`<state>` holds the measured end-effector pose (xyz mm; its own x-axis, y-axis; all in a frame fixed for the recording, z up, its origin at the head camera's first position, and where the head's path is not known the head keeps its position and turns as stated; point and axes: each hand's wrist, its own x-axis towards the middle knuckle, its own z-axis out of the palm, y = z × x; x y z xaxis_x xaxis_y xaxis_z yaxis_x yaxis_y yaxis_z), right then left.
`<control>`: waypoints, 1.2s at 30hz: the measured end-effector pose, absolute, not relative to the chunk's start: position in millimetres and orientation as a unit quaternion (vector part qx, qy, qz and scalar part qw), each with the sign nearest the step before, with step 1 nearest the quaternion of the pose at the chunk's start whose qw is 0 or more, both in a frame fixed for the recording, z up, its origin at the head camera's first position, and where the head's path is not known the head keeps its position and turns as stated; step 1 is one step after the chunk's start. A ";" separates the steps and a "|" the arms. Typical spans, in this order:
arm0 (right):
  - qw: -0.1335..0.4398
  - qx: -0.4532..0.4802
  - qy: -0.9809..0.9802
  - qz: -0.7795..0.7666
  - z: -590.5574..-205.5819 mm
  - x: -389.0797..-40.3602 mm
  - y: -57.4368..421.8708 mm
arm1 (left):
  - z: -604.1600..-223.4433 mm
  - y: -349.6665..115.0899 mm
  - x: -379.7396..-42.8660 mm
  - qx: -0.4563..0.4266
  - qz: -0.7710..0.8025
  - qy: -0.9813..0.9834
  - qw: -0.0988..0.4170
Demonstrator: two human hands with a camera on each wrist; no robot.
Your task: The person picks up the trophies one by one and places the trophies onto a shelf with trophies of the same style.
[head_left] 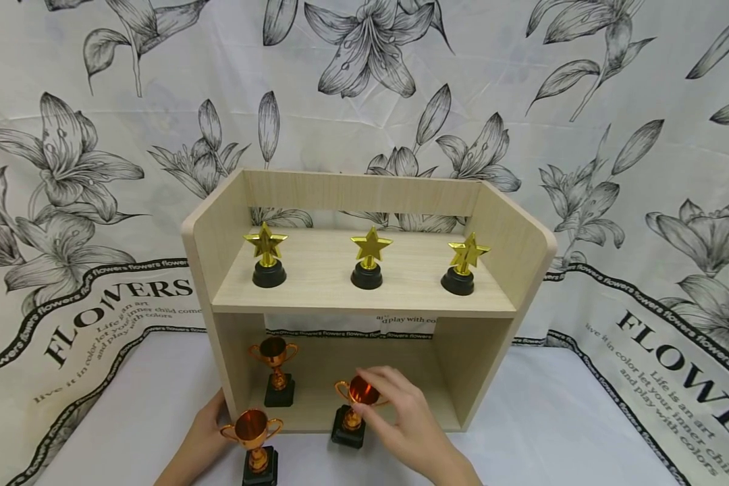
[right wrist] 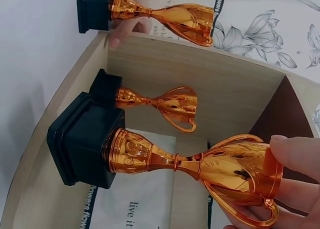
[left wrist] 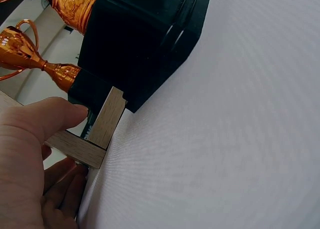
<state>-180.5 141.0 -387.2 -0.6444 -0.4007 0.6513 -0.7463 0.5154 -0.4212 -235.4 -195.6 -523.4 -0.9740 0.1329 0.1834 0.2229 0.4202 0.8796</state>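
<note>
My right hand [head_left: 408, 426] pinches a copper-coloured trophy cup [head_left: 347, 430] by its bowl, thumb and fingers at the rim. The trophy's black base is at the front edge of the lower compartment, tilted in the head view. My left hand [head_left: 202, 432] grips the front edge of the left side panel [left wrist: 75, 148] of a pale wooden shelf [head_left: 364, 312], thumb on one side and fingers on the other. A second trophy cup [head_left: 279, 388] stands inside the lower compartment at the left. Nearer me, a third trophy cup [head_left: 256, 439] stands on the white cloth beside my left hand.
Three gold star trophies, left [head_left: 268, 273], middle [head_left: 367, 275] and right [head_left: 459, 280], stand in a row on the upper level. White cloth [head_left: 559, 418] covers the table, and a flower-printed curtain [head_left: 364, 128] hangs behind the shelf.
</note>
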 end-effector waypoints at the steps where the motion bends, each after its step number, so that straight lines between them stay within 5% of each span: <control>1: 0.246 0.343 -0.835 0.353 -387.4 -181.7 141.4 | -523.3 -195.7 -235.8 -0.105 -0.527 -0.842 0.043; 36: 0.229 0.324 -0.843 0.362 -370.9 -219.7 145.8 | -528.8 -197.3 -240.5 -0.088 -0.527 -0.845 0.032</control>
<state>-219.7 145.8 -370.9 -0.6857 -0.3806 0.6204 -0.7121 0.5275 -0.4634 -240.5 -197.3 -528.8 -0.9823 0.1147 0.1478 0.1832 0.4292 0.8844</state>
